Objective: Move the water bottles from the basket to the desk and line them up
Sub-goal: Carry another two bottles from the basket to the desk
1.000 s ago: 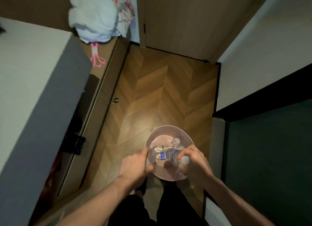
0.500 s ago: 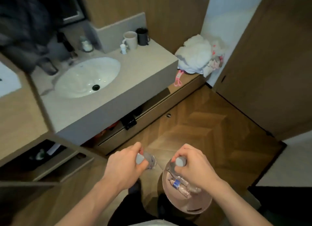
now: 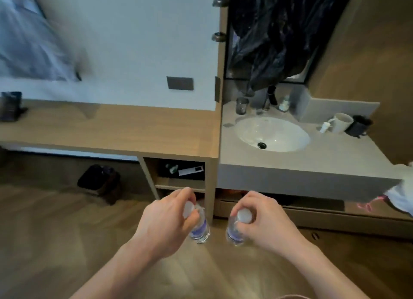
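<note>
Each of the two hands pinches a small clear plastic water bottle with a white cap by its neck: left hand [image 3: 169, 218] with left bottle [image 3: 199, 229], right hand [image 3: 263, 220] with right bottle [image 3: 233, 231], both hanging over the floor. Such a fingertip hold could slip. The long wooden table [image 3: 111, 128] ahead has broad bare room; its front edge and the grey sink counter [image 3: 324, 162] beside it could clip a swinging bottle.

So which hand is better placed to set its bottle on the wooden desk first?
Probably the left hand: its bottle hangs below the wooden desk, while the right hand sits below the sink counter.
</note>
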